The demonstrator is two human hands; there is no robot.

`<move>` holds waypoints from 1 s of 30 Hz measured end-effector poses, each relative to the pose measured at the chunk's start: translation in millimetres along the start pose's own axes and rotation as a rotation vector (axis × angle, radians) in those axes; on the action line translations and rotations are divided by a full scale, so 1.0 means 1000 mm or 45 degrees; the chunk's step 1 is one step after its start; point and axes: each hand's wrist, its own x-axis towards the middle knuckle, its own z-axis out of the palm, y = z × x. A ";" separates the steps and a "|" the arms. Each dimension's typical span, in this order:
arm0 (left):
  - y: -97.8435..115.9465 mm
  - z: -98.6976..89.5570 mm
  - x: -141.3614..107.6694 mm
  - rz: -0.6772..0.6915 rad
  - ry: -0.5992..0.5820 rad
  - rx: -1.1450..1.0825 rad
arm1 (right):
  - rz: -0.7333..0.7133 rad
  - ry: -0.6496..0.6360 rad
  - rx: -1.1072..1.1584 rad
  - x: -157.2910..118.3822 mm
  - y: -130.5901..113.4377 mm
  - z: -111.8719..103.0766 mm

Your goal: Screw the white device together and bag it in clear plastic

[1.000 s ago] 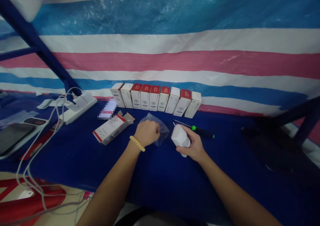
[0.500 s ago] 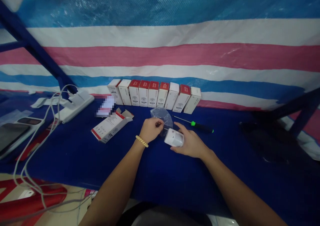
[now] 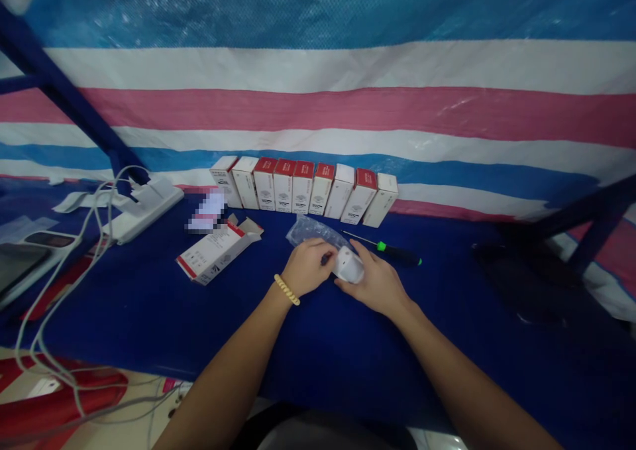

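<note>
Head view, left to right: at the far left edge a phone [image 3: 30,251] lies by grey cables [image 3: 74,284] that run up to a white power strip [image 3: 144,208] on the blue desk [image 3: 149,317]. Right of the strip, an opened red-and-white box [image 3: 213,258] lies flat with its flap loose. Behind it, along the striped tarp [image 3: 348,105], a row of boxes [image 3: 303,188] stands upright, side by side and touching.

Near the middle, the left hand [image 3: 307,268], a beaded bracelet [image 3: 287,289] on its wrist, has its grip closed on a clear plastic bag [image 3: 313,232] at the mouth, fingers pinched right against the white device [image 3: 348,264]. The bag stretches away to the far left of the hand. The right hand [image 3: 377,284] has its grip wrapped around the device from the right side, holding it just above the desk, touching the bag's mouth. How far the device sits inside the bag cannot be told.

Just beyond the right hand, a screwdriver [image 3: 392,251] with a green collar lies on the desk, its tip pointing left.
</note>
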 end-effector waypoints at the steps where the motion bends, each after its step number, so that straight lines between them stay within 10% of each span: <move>1: 0.001 0.001 0.000 0.035 0.007 -0.006 | 0.008 0.019 0.013 0.000 0.000 0.001; 10: 0.021 -0.002 -0.003 0.347 0.246 -0.079 | 0.061 0.230 0.359 0.003 0.001 0.007; 15: 0.012 -0.004 0.003 -0.301 0.832 -0.389 | 0.201 0.333 0.480 0.003 -0.001 0.013; 22: 0.006 0.009 0.011 -0.946 0.270 -1.515 | 0.203 0.362 0.619 0.006 -0.006 0.024; 30: 0.003 0.014 0.004 -0.402 0.187 -0.988 | 0.158 0.286 0.784 0.007 -0.003 0.030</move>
